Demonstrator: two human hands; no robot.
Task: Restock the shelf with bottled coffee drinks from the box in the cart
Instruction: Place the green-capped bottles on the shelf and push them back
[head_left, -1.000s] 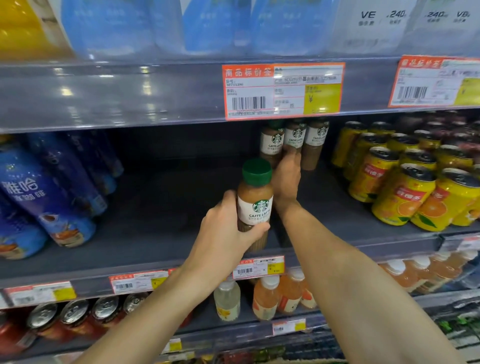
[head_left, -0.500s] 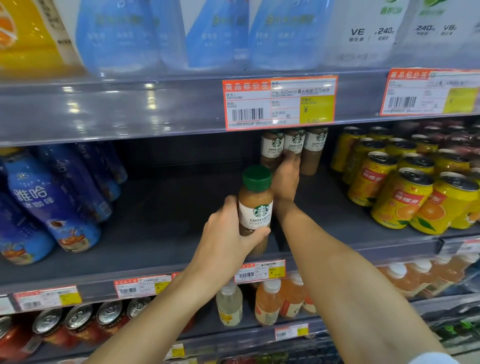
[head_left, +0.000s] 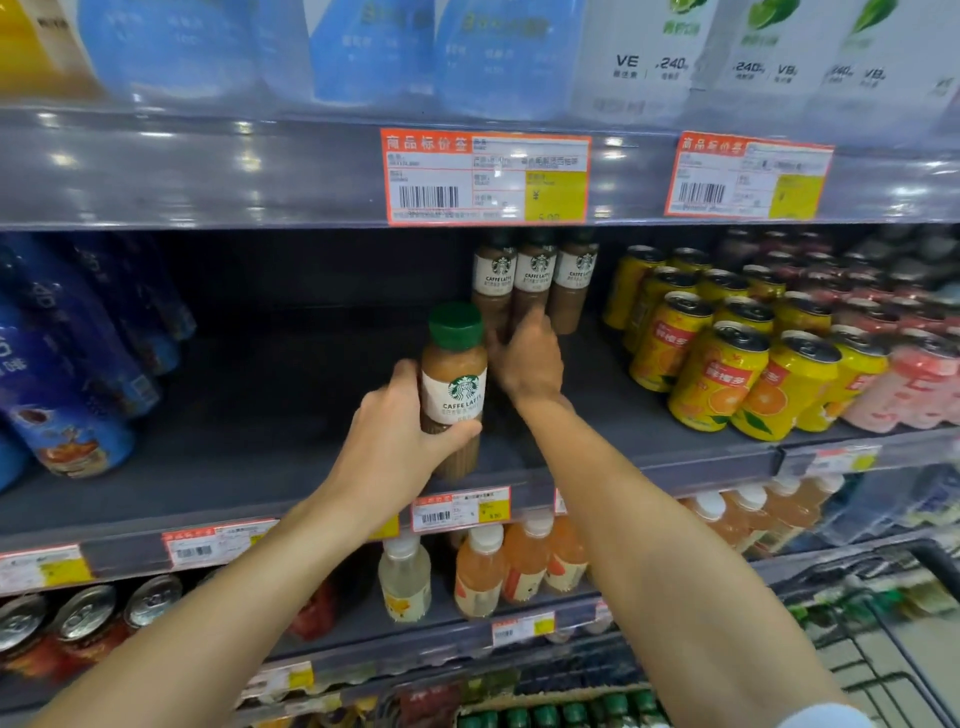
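your left hand grips a green-capped brown plastic latte bottle above the dark shelf front. right hand touches the back-row bottles; grip unclear. step: placement. next, probably seat it upright ahead of them.

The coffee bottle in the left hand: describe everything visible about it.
The coffee bottle is a small clear bottle, apparently plastic, filled with light brown drink. It has a dark green screw cap and a white label band with a green round logo and the words CAFFE LATTE. It stands roughly upright near the front of the dark shelf; whether its base rests on the shelf is hidden. The left hand grips its lower half, thumb across the front below the label. It stands apart from the three matching bottles behind.
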